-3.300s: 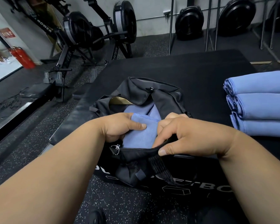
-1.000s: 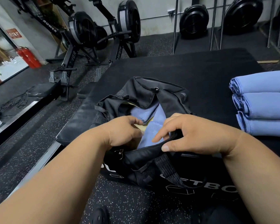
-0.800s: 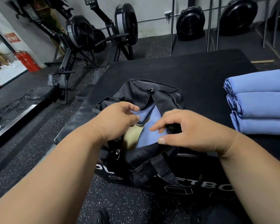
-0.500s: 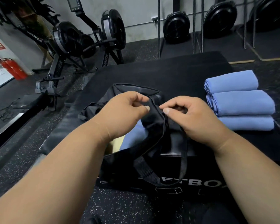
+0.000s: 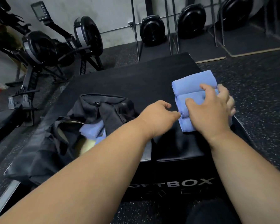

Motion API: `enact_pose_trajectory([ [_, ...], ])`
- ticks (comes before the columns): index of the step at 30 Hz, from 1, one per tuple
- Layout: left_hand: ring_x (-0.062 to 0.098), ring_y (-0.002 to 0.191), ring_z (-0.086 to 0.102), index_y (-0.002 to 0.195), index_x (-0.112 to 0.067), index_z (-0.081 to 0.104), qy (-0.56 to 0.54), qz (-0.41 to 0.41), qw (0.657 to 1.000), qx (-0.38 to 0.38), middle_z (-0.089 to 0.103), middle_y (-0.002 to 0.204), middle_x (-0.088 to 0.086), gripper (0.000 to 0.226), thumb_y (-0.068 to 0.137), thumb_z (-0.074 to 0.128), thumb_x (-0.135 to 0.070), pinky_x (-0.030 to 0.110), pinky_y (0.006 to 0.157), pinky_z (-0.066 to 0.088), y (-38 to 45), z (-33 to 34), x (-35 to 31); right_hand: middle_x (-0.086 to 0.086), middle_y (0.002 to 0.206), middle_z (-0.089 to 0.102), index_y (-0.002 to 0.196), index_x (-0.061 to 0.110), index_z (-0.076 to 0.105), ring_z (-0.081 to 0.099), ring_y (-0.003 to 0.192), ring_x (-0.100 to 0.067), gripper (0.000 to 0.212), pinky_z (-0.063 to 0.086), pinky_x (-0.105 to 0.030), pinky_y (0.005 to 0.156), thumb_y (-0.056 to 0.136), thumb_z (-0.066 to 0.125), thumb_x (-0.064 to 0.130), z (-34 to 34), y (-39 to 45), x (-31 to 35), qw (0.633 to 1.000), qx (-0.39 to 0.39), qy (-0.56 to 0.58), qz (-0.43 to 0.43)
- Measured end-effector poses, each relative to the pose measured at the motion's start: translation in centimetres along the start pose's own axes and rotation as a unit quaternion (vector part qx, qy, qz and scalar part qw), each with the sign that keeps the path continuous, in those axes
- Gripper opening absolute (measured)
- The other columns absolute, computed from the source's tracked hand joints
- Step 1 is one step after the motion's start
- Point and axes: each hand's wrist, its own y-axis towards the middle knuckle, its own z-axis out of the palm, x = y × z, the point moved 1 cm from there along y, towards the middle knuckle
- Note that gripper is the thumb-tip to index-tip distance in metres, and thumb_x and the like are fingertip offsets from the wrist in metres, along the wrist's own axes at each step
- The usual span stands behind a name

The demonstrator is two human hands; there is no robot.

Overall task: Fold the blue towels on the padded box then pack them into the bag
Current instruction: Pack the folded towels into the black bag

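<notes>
1. Folding looks finished: three folded blue towels [image 5: 194, 85] lying side by side in a row on the right part of the padded box [image 5: 120, 81], no unfolded towel in sight.
2. Packing partly done: black bag [image 5: 103, 109] lying open on the left part of the box, with blue cloth [image 5: 91, 129] already showing in its mouth beside a pale lining; exact count inside not readable.
3. Right hand [image 5: 212, 109] spread over the middle and nearest towels of the row, fingers curling round the far edge, thumb at the near left end; looks like the start of a pickup.
4. Left hand [image 5: 160, 113] holding nothing, fingers loosely bent, fingertips just at the left end of the same towels.
5. Left to do, judging from this: lifting these three across to the bag and tucking them in next to the ones already inside.
6. Risk: folds slipping open if grabbed by one layer only.
</notes>
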Motion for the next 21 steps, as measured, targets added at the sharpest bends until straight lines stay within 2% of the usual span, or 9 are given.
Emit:
enact_pose_trajectory([
  [2, 0.015, 0.091, 0.068, 0.134, -0.029, 0.059, -0.049, -0.038, 0.998, 0.007, 0.072, 0.111, -0.005, 0.050, 0.089, 0.069, -0.050, 0.041, 0.097, 0.058, 1.1, 1.5, -0.6, -0.010, 0.172, 0.016, 0.152, 0.039, 0.042, 0.014, 0.156, -0.037, 0.071, 0.010, -0.055, 0.125, 0.085, 0.064, 0.045, -0.2, 0.7, -0.7, 1.000, 0.006, -0.002, 0.031],
  [4, 0.018, 0.083, 0.064, 0.100, -0.034, 0.062, -0.103, -0.056, 0.993, 0.007, 0.072, 0.102, -0.002, 0.013, 0.093, 0.066, -0.044, 0.042, 0.090, 0.059, 1.9, 2.5, -1.1, -0.011, 0.173, 0.011, 0.157, 0.039, 0.035, 0.012, 0.157, -0.038, 0.076, 0.008, -0.056, 0.126, 0.086, 0.062, 0.049, -0.3, 1.3, -1.5, 0.998, 0.027, -0.003, 0.058],
  [6, 0.013, 0.073, 0.062, 0.083, -0.031, 0.057, -0.187, -0.063, 0.980, 0.015, 0.068, 0.086, -0.008, 0.018, 0.099, 0.063, -0.036, 0.033, 0.072, 0.055, 2.8, 3.4, -1.6, -0.011, 0.173, 0.013, 0.160, 0.039, 0.030, 0.019, 0.155, -0.040, 0.079, 0.012, -0.056, 0.125, 0.087, 0.059, 0.053, -0.4, 1.8, -2.4, 0.995, 0.061, 0.001, 0.075],
  [9, 0.005, 0.072, 0.065, 0.090, -0.033, 0.057, -0.277, -0.085, 0.957, 0.019, 0.069, 0.091, -0.011, 0.013, 0.103, 0.061, -0.033, 0.024, 0.066, 0.050, 3.6, 4.2, -2.1, -0.011, 0.164, 0.032, 0.160, 0.035, 0.030, 0.036, 0.145, -0.040, 0.080, 0.025, -0.055, 0.120, 0.087, 0.058, 0.053, -0.8, 2.3, -3.1, 0.995, 0.069, 0.006, 0.070],
  [11, 0.012, 0.088, 0.069, 0.100, -0.030, 0.064, -0.301, -0.090, 0.949, 0.011, 0.073, 0.104, -0.005, 0.008, 0.103, 0.061, -0.037, 0.029, 0.075, 0.054, 4.0, 4.5, -2.3, -0.012, 0.156, 0.042, 0.159, 0.033, 0.033, 0.043, 0.139, -0.040, 0.077, 0.031, -0.052, 0.118, 0.088, 0.058, 0.051, -1.4, 2.5, -3.1, 0.997, 0.049, 0.025, 0.058],
  [13, 0.020, 0.103, 0.072, 0.115, -0.022, 0.069, -0.307, -0.090, 0.947, -0.011, 0.076, 0.115, 0.001, 0.025, 0.101, 0.062, -0.042, 0.039, 0.091, 0.058, 4.2, 4.5, -2.1, -0.011, 0.150, 0.046, 0.156, 0.032, 0.038, 0.050, 0.133, -0.038, 0.072, 0.038, -0.048, 0.114, 0.089, 0.058, 0.048, -1.7, 2.4, -2.9, 0.997, 0.044, 0.055, 0.040],
  [15, 0.026, 0.107, 0.074, 0.117, -0.016, 0.072, -0.334, -0.089, 0.937, -0.049, 0.078, 0.114, 0.005, 0.039, 0.091, 0.068, -0.045, 0.047, 0.097, 0.059, 4.2, 4.1, -1.7, -0.008, 0.145, 0.051, 0.151, 0.033, 0.046, 0.055, 0.128, -0.034, 0.063, 0.042, -0.043, 0.109, 0.090, 0.058, 0.047, -1.6, 2.1, -2.6, 0.995, 0.055, 0.076, 0.022],
  [18, 0.033, 0.104, 0.076, 0.120, -0.011, 0.071, -0.376, -0.096, 0.915, -0.108, 0.078, 0.113, 0.014, 0.054, 0.072, 0.071, -0.036, 0.051, 0.091, 0.063, 4.2, 3.0, -0.4, -0.002, 0.128, 0.065, 0.138, 0.037, 0.056, 0.061, 0.118, -0.030, 0.059, 0.048, -0.044, 0.104, 0.083, 0.054, 0.055, -1.1, 1.9, -2.4, 0.991, 0.083, 0.104, 0.023],
  [21, 0.036, 0.097, 0.076, 0.121, -0.005, 0.066, -0.403, -0.070, 0.904, -0.125, 0.075, 0.115, 0.022, 0.055, 0.070, 0.070, -0.027, 0.046, 0.073, 0.064, 2.8, 1.4, 0.3, 0.006, 0.102, 0.071, 0.128, 0.039, 0.061, 0.065, 0.104, -0.025, 0.054, 0.051, -0.039, 0.090, 0.080, 0.052, 0.062, -0.9, 1.7, -1.9, 0.987, 0.113, 0.105, 0.036],
])
